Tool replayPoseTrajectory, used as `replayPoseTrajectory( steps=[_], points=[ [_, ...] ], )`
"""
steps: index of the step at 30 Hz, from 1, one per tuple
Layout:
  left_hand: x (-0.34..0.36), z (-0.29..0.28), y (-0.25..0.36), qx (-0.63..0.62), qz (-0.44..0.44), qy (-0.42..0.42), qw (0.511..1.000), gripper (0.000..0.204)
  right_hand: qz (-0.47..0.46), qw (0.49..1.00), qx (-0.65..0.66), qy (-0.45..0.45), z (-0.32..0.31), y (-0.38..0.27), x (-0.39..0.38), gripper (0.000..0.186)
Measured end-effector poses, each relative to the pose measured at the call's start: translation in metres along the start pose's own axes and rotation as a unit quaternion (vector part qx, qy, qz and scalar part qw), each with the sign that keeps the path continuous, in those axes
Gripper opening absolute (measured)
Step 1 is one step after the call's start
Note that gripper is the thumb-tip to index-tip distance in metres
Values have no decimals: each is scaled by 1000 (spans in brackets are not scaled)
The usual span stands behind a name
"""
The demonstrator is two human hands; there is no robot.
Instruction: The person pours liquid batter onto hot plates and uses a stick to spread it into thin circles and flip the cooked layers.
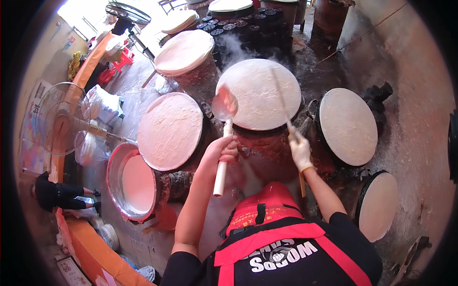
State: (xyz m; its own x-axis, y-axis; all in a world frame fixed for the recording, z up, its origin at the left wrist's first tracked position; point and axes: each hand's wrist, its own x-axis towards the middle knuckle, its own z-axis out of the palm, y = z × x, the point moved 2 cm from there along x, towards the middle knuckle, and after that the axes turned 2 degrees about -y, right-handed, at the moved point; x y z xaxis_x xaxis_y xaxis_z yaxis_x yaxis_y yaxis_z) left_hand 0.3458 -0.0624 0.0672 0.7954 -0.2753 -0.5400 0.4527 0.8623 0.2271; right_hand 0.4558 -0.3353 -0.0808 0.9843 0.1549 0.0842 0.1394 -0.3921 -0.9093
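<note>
My left hand (226, 148), bare, is closed around the white handle of a ladle (220, 177). The ladle's round metal bowl is raised at the left edge of the middle griddle, overlapping its sheet in view. In a pale glove, my right hand (300, 151) grips a long thin stick (282, 102), whose far part is blurred by motion over that griddle. A large, pale, round sheet of dough (253, 90) covers the middle griddle, and steam rises behind it. Whether the stick touches the sheet, I cannot tell.
Further griddles bear pale sheets at left (171, 131), right (348, 126) and lower right (379, 207). A red-rimmed basin (111, 183) holds white batter. Stacked round sheets (185, 52) stand behind. Black perforated cylinders (250, 31) cluster at the back. A fan (62, 125) and another person (59, 193) are left.
</note>
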Motion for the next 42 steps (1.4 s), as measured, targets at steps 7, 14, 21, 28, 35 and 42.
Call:
replayPoseTrajectory(
  steps=[7,14,21,28,35,42],
  points=[
    [-52,-77,-54,-115,49,101,987,10,18,989,-66,-130,-5,-42,-22,42],
    [-130,-114,-141,-241,190,243,920,8,-113,940,-124,-298,-23,-18,-73,36],
    [-194,-139,-174,-355,325,248,841,13,-148,914,16,-377,85,-131,-19,32],
    [-250,-188,-139,-389,426,245,779,15,-363,803,-200,-429,292,-207,-51,32],
    [-295,-264,-72,-352,444,326,757,12,-448,724,-291,-435,400,-236,-103,64],
    [-308,-304,-23,-365,427,287,776,13,-416,699,-388,-433,391,-351,-47,8]
  ],
)
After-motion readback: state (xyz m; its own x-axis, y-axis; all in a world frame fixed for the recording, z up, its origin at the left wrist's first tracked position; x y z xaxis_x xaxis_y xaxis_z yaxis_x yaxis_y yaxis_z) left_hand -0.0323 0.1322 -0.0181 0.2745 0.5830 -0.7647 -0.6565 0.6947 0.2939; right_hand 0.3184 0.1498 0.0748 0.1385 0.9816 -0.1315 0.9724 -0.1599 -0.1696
